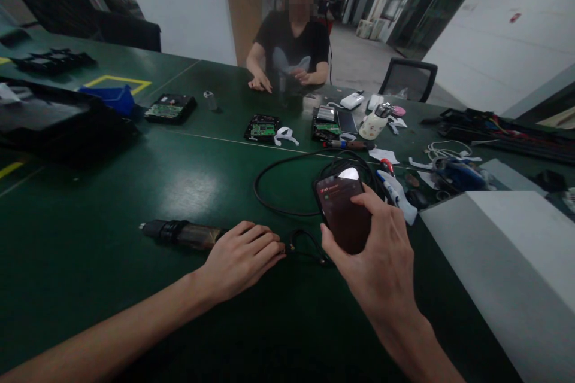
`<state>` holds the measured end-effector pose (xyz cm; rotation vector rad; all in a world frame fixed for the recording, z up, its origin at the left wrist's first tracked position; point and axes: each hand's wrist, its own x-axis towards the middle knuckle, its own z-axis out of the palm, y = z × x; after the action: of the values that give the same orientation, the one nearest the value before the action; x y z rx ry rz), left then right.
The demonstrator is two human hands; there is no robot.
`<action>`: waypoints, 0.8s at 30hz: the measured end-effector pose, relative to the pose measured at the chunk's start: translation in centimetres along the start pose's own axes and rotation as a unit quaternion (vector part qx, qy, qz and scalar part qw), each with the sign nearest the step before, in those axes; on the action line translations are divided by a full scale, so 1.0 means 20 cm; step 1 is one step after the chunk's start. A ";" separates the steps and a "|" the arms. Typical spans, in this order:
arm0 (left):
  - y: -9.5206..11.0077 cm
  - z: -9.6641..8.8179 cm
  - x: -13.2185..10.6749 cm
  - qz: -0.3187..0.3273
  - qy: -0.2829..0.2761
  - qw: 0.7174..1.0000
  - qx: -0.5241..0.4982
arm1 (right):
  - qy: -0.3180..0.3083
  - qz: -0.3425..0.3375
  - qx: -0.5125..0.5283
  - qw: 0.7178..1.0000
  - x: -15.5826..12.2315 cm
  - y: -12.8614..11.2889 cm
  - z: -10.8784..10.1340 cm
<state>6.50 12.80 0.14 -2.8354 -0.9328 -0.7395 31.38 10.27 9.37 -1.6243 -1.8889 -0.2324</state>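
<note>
My right hand (381, 245) holds a dark smartphone (344, 212) with its lit screen facing me, thumb at one side and fingers at the other. My left hand (245, 254) lies over the rear part of an electric screwdriver (191, 234), its fingers curled round the handle. The tool rests on the green table, tip pointing left, and its cord leaves past my fingertips. Behind the phone lies a loop of black cable (265, 197). A second screwdriver (349, 145) lies farther back, near a printed paper scrap.
A white box (503, 245) stands at the right. Hard drives (171, 108) with green boards lie across the table (112, 191). A cup of bits (374, 125) and a blue-and-white tool (398, 194) sit right of centre. Opposite sits a person (291, 42) in a dark shirt.
</note>
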 end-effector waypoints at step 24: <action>0.00 0.00 0.00 0.004 0.005 1.000 0.009 | -0.003 -0.038 0.000 0.999 -0.03 -0.05 -0.03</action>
<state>6.58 12.78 0.12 -2.8149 -0.9222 -0.7409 30.70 9.27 9.88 -1.5558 -1.9571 -0.2601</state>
